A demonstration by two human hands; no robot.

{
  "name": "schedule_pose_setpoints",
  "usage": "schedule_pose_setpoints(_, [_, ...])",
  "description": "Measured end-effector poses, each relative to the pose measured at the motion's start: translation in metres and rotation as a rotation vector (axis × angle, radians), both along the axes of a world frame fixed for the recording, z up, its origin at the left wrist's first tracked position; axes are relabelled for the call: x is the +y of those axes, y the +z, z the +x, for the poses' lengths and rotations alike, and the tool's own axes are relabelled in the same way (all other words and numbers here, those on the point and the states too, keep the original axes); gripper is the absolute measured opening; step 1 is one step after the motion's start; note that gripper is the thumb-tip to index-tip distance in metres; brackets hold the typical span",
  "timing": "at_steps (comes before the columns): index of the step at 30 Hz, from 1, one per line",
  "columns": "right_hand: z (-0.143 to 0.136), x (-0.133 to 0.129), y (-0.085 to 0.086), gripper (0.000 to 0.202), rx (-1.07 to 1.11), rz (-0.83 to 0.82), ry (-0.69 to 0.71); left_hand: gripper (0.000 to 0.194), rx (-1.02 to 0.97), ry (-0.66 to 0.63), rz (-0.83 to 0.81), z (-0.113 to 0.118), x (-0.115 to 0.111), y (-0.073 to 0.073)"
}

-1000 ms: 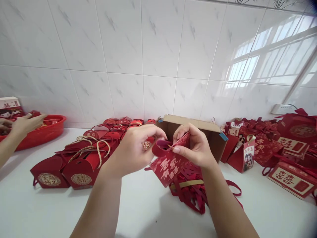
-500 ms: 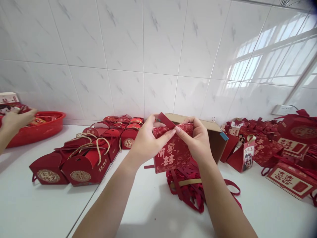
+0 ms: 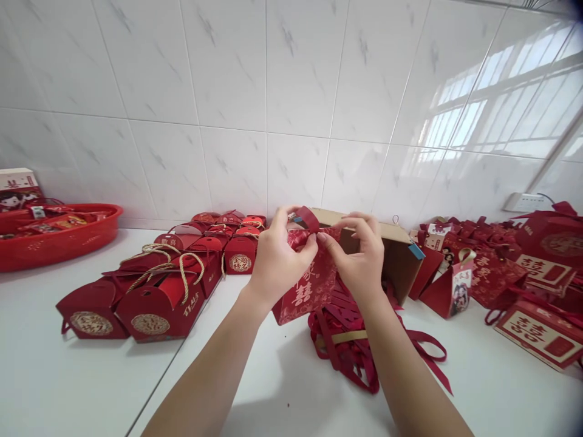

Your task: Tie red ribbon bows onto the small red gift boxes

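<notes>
Both hands are raised over the table around a red box (image 3: 303,291) with white characters and a floral pattern. My left hand (image 3: 280,258) pinches the dark red ribbon (image 3: 308,218) at the box's top edge. Close beside it, the thumb and finger of my right hand (image 3: 357,258) are pinched at the same spot, its other fingers raised. The ribbon forms a small loop above the fingertips. Below the box lies a tangled pile of red ribbons (image 3: 346,343) with one gold strip.
Red boxes with rope handles (image 3: 157,312) stand at left, near a red basin (image 3: 68,240) of packets. An open cardboard box (image 3: 403,258) is behind my right hand. More red boxes (image 3: 540,328) crowd the right side. A tiled wall (image 3: 296,164) rises behind.
The held box has tilted and shifted slightly left, and the ribbon end now curves into a loop. Another person's hand has left the basin at the far left.
</notes>
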State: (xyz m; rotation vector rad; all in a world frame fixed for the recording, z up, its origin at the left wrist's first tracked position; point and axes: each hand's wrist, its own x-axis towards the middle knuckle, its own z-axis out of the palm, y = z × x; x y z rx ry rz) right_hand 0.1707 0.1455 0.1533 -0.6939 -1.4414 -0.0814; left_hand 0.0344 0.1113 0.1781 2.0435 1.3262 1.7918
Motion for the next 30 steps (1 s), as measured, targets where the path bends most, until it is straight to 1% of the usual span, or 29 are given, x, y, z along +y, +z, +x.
schedule_pose_setpoints(2, [-0.0011, 0.0005, -0.0009, 0.003, -0.065, 0.037, 0.013, 0.038, 0.036, 0.046, 0.036, 0.0007, 0.0007, -0.0006])
schedule_pose_setpoints(5, [-0.002, 0.0003, -0.0017, 0.007, -0.136, 0.055, 0.077, 0.038, 0.075, 0.093, 0.088, 0.0013, 0.0008, -0.0014])
schedule_pose_setpoints(8, [-0.0018, -0.0001, -0.0017, 0.008, -0.179, 0.061, 0.102, 0.037, 0.108, 0.112, 0.109, 0.0008, 0.0002, -0.0014])
schedule_pose_setpoints(11, [-0.0012, -0.0002, -0.0011, 0.006, -0.195, 0.079, 0.1, 0.039, 0.154, 0.119, 0.106, -0.0005, -0.0004, -0.001])
schedule_pose_setpoints(18, [-0.0032, -0.0001, -0.001, 0.007, -0.168, 0.188, 0.075, 0.04, 0.217, 0.11, 0.138, -0.0027, -0.0004, -0.0008])
schedule_pose_setpoints(22, [-0.0053, 0.0009, -0.0024, 0.008, -0.142, 0.235, 0.071, 0.041, 0.267, 0.137, 0.159, -0.003, -0.0013, -0.0015])
schedule_pose_setpoints(26, [-0.0042, 0.0013, -0.0024, 0.008, -0.132, 0.228, 0.089, 0.043, 0.301, 0.164, 0.197, -0.0026, -0.0005, -0.0038])
schedule_pose_setpoints(30, [0.0018, -0.0009, -0.0038, 0.009, -0.123, 0.163, 0.143, 0.043, 0.261, 0.188, 0.248, -0.0048, 0.0016, -0.0041])
